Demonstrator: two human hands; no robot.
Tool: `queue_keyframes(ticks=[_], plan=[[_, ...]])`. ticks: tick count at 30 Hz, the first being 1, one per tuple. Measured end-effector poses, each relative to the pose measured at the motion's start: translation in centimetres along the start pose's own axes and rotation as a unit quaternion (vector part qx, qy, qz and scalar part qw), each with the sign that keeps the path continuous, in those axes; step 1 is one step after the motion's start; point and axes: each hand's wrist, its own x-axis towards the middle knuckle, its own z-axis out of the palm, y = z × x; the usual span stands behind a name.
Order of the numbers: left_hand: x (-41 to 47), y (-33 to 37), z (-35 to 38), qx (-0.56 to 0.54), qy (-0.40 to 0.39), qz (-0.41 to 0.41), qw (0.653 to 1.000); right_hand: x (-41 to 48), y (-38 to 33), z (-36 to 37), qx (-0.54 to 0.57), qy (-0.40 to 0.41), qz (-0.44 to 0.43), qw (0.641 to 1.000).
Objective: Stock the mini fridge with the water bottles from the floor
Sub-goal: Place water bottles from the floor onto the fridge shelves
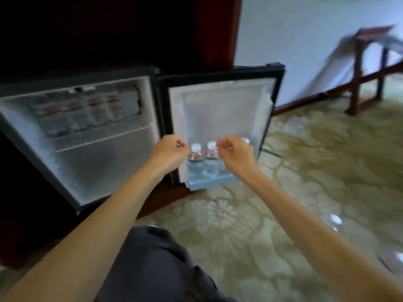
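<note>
The mini fridge [87, 149] stands open, its door [220, 110] swung to the right. A row of water bottles [74, 114] sits on the upper wire shelf [102, 136] inside, and more bottles [195, 158] stand upright in the door's pale blue rack [209, 182]. The left hand [172, 151] and right hand [235, 153] hover just before the rack, fingers curled inward and gripping nothing visible. A blurred clear bottle [335, 221] lies on the patterned carpet [239, 225] at right
</note>
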Motion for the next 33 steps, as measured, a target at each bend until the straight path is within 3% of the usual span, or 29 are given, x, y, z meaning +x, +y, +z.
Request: queue_keyframes(ticks=[8, 18, 27, 30, 33], plan=[[-12.3, 5.3, 19.2, -0.034, -0.243, 0.045, 0.968, -15.2, 15.5, -10.9, -0.050, 0.093, 0.191, 0.976], [-25.4, 7.1, 34.7, 0.037, -0.459, 0.076, 0.884, -33.3, 30.2, -17.8, -0.066, 0.202, 0.425, 0.880], [-33.5, 8.2, 39.4, 0.161, -0.551, 0.170, 0.801, -42.4, 38.0, -21.2, -0.165, 0.256, 0.531, 0.790], [-33.7, 8.2, 39.6, 0.170, -0.561, 0.174, 0.791, -43.2, 40.0, -22.7, -0.200, 0.282, 0.568, 0.747], [-32.9, 7.6, 39.5, 0.171, -0.563, 0.159, 0.793, -43.5, 41.8, -23.7, -0.179, 0.261, 0.603, 0.733]])
